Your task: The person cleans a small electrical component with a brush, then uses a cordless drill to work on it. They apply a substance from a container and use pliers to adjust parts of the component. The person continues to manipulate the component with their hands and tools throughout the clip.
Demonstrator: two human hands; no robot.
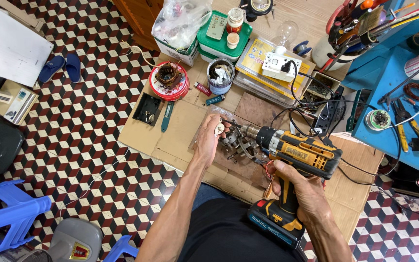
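My right hand (300, 187) grips the handle of a yellow and black cordless drill (297, 153), held level with its bit pointing left. My left hand (208, 138) pinches a small white round part (218, 128) right at the tip of the bit. Just below the bit lies a small heap of grey metal parts (236, 143) on flattened brown cardboard (180, 131) spread over the tiled floor.
Behind the cardboard stand a red round tin with a copper winding (169, 80), a grey can (220, 77), a green-lidded box (223, 36), a white socket with black cable (278, 65) and a black power strip (330, 111). A blue bench with pliers (403, 97) is at right, blue stools (6, 213) at left.
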